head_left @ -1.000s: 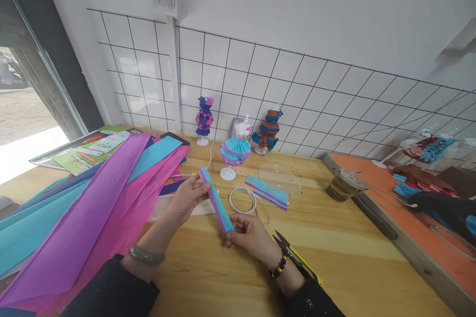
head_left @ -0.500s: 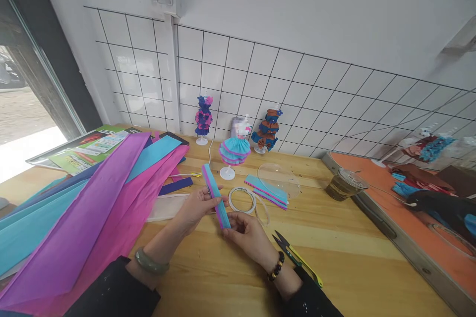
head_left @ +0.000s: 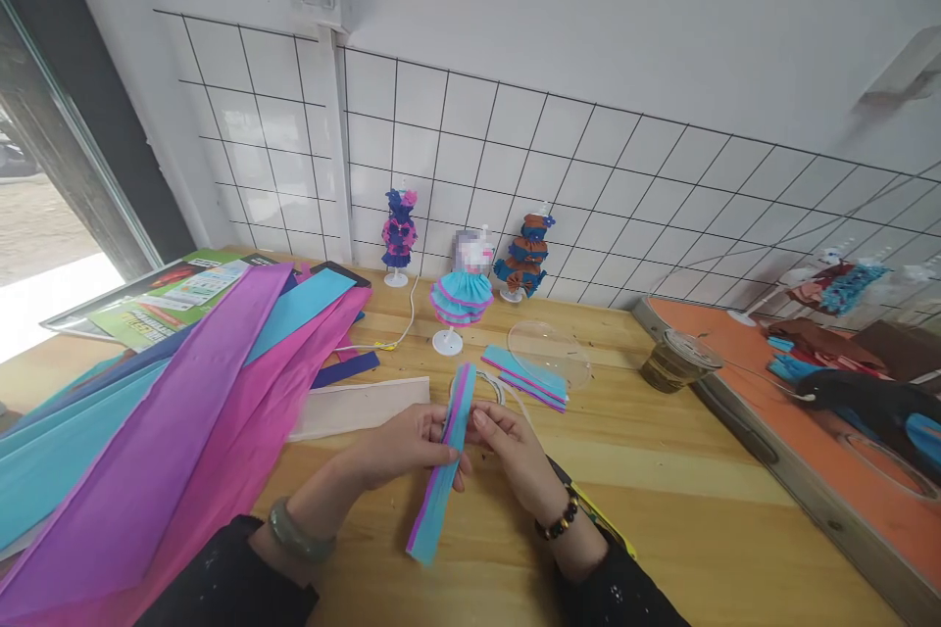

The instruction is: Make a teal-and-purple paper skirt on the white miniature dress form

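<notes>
A long folded crepe paper strip (head_left: 445, 480), light blue with a purple edge, slants across the middle above the table. My left hand (head_left: 404, 446) is closed on it, thumb in front and fingers behind. At the strip's right edge, my right hand (head_left: 507, 441) has its thumb and fingertips pinched together; the exact contact is partly hidden. Behind the strip lies a roll of white tape (head_left: 491, 386), mostly covered. More blue and purple strips (head_left: 525, 377) are stacked to the right. Thread snips (head_left: 599, 514) with yellow handles lie partly under my right wrist.
Large purple, pink and blue paper sheets (head_left: 183, 431) cover the left side. A doll stand in a ruffled blue skirt (head_left: 462, 299) stands at the back, between two other small dressed stands. A clear disc (head_left: 550, 356) and a lidded cup (head_left: 680, 361) sit to the right.
The strip has swung round and slid down through my left hand, its lower end now nearer me. My right hand has moved from its lower end to its upper right edge.
</notes>
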The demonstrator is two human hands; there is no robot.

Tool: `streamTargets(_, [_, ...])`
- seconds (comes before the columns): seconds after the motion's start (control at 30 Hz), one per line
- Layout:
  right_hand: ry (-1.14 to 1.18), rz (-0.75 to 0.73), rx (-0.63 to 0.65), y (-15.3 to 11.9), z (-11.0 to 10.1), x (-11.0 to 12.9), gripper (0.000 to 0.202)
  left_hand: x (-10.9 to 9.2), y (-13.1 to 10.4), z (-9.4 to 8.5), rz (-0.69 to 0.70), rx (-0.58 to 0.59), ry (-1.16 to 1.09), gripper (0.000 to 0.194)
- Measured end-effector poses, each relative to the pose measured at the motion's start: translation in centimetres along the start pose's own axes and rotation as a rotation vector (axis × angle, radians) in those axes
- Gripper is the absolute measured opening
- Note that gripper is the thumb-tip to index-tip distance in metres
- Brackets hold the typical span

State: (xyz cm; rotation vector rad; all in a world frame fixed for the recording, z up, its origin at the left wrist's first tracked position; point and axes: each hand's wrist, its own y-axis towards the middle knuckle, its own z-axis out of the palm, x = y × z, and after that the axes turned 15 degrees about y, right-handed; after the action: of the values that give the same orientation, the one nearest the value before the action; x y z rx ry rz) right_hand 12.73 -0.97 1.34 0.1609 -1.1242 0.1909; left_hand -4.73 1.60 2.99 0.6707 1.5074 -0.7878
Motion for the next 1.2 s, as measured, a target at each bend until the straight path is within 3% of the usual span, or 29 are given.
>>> streamTargets(0.17, [0.064,0.037,-0.081,0.1,-0.5,-0.3,0.032,0.5,-0.1,0.6,-0.117,0.149,0.01,0.026])
streamTargets(0.4, [0.09,-0.044,-0.173,0.4,-1.0,0.3,0.035,0.5,0.0,0.6,-0.112,0.119,0.045,0.031])
streamTargets(0.5, [-0.009,-0.151,-0.124,0.3,-1.8,1.4,0.036,0.6,0.0,0.2,-0.113,0.129,0.052,0.029])
streamTargets(0.67, [-0.147,-0.06,0.018,0.1,-3.2,2.8,0.021,0.7,-0.2,-0.2,-0.142,0.156,0.113,0.032])
streamTargets(0.97, [-0.201,0.024,0.066,0.1,-4.0,2.5,0.018,0.2,-0.4,-0.2,-0.181,0.202,0.2,0.041])
streamTargets(1.2, [-0.256,-0.011,0.041,0.1,-3.8,2.5,0.016,0.2,-0.4,0.0,-0.203,0.217,0.224,0.032])
